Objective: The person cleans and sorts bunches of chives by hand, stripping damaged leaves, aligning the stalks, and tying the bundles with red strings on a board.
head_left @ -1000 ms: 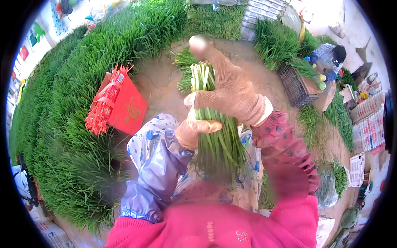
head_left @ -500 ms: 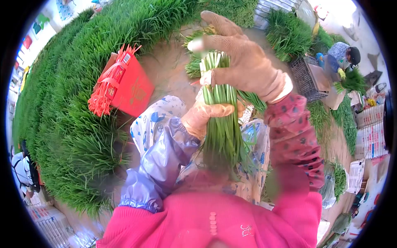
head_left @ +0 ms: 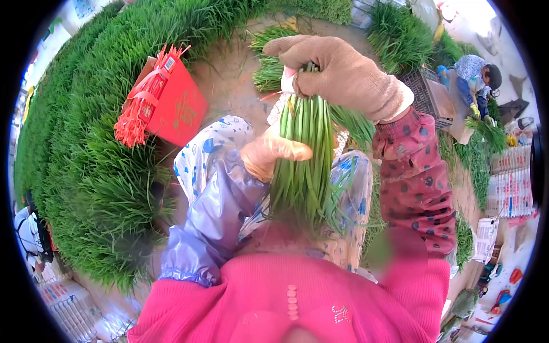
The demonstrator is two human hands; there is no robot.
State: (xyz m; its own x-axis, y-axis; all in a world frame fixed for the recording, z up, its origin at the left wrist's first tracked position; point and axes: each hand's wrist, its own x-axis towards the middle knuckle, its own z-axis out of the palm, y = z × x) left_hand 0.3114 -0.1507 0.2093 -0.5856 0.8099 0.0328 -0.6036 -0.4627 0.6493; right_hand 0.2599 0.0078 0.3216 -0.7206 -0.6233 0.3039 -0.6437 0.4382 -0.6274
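Note:
A bunch of long green stalks (head_left: 306,154) hangs upright in front of me, its leafy ends pointing down toward my lap. My left hand (head_left: 273,151), in a pale glove, is wrapped round the middle of the bunch with the thumb across its front. Above it, my right hand (head_left: 343,71), in a tan knitted glove, curls over the top of the bunch and hides most of the cut ends. A thin red strip sticks out to the left beside the right fingertips.
To the left, a red box (head_left: 184,108) holding red strips (head_left: 143,103) rests against a large mass of greens (head_left: 86,171). More stalks (head_left: 269,57) lie beyond my hands. A co-worker (head_left: 474,80) holds greens near a dark crate (head_left: 423,94) at right.
My right hand has gone from stretching beside the cut ends to curling over them. The bunch's top is now mostly covered. The co-worker's greens have moved away from the crate.

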